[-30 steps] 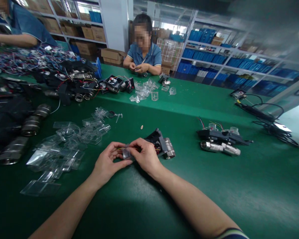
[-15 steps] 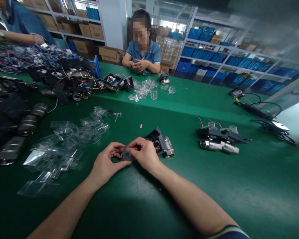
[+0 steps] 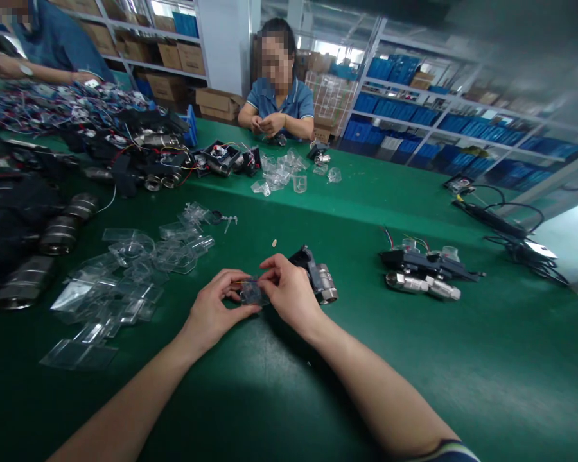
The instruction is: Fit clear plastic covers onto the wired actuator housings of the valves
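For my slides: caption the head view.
Left hand holding clear plastic piece, right hand at its edge, above a green table.

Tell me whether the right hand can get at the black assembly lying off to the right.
Probably yes. The right hand is busy at the clear plastic part, and a silver fitting lies between it and the black assembly, but the near side looks open to go around.

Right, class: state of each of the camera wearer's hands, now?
Left hand: closed on a clear plastic piece.
Right hand: at that piece's edge; whether gripping cannot be told.
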Available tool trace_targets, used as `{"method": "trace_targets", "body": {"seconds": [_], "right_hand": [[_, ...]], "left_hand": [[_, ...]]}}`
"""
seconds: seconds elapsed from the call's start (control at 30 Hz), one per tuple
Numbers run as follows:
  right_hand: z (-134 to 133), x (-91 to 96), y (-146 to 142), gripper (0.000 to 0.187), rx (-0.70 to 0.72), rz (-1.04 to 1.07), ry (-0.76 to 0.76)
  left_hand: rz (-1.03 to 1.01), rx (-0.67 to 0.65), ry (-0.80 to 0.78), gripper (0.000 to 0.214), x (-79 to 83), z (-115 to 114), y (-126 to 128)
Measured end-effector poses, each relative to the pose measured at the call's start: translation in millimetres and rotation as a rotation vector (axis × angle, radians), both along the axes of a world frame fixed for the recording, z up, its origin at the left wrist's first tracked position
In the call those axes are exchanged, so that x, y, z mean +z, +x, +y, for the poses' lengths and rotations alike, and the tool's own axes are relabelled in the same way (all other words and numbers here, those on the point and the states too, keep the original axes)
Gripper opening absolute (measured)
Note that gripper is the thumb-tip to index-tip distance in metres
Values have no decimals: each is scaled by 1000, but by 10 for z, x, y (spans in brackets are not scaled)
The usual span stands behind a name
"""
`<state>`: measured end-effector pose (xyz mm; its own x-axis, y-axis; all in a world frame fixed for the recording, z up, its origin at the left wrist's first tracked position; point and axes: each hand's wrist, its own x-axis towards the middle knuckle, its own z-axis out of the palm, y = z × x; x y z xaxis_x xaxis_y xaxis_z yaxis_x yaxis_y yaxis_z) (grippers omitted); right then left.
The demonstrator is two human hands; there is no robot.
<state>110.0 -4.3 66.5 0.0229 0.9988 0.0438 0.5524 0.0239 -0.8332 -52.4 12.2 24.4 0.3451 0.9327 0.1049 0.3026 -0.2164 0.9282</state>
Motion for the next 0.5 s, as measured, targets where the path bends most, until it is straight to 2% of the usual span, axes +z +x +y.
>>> {"method": "trace_targets", "body": {"seconds": [0.23, 0.37, 0.5], "right_hand": [[28, 125, 80, 28, 97, -124, 45], [53, 132, 125, 27, 171, -237, 75], [58, 39, 122, 22, 132, -188, 120]], "left_hand": [[-29, -97, -35, 40, 75, 13, -7], [9, -155, -53, 46, 128, 28, -21], [32, -92, -80, 50, 161, 30, 5]]}}
